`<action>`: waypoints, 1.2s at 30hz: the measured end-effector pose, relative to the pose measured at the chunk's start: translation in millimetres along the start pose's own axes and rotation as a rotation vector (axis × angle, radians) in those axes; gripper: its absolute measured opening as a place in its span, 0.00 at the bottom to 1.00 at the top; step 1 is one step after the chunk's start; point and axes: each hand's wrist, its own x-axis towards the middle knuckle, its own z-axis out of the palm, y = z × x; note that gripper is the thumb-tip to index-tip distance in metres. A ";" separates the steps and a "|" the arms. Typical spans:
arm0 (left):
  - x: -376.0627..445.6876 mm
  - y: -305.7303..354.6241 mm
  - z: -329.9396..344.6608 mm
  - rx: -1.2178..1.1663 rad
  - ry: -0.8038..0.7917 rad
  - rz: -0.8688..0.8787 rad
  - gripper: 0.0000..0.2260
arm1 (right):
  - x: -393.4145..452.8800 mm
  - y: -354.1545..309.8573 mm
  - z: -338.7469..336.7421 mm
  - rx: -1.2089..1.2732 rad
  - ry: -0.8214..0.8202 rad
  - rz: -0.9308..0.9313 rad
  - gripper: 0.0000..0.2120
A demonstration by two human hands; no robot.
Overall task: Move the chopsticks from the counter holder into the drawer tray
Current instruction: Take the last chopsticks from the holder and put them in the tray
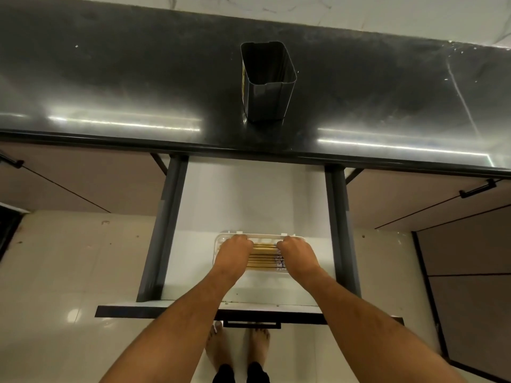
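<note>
Head view: everything below.
Chopsticks (264,257): lower centre of the frame, lying side by side across the white tray (221,239) in the open drawer (249,194).
Left hand (233,251): on the tray's left end, fingers curled down; whether they pinch anything cannot be told.
Right hand (297,251): on the right end, likewise curled.
Holder (266,84): upper centre, upright on the dark counter (110,78).

Counter (116,87) is dark stone, glossy, w/ streaks of glare and pale scuffs. Holder (266,87) looks like dark sheet metal, satin sheen. Tray (219,239) under my hands: white plastic, smooth. Chopsticks (262,257) look like pale wood, matt, w/ printed paper at one end. Drawer (249,200) floor is white, smooth; its side rails are grey, matt. Floor tiles (69,272) are cream, glossy.
</note>
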 end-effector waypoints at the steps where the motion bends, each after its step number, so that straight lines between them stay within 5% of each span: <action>1: 0.2 -0.7 0.9 0.002 -0.001 -0.005 0.12 | 0.9 -0.4 0.8 -0.013 0.003 -0.005 0.16; 25: -6.0 -5.4 10.2 -0.015 0.064 0.008 0.17 | 2.9 1.1 12.7 -0.021 0.027 -0.031 0.14; 28: -11.9 -5.8 6.9 -0.089 0.166 0.027 0.14 | -3.4 3.7 10.8 0.087 0.133 -0.030 0.12; 32: -19.5 -11.8 1.2 -0.281 0.460 0.100 0.09 | -14.3 7.4 7.6 0.311 0.544 0.035 0.03; 36: -23.4 -19.1 0.2 -0.498 0.616 -0.094 0.11 | -12.3 5.5 2.5 0.661 0.606 0.507 0.12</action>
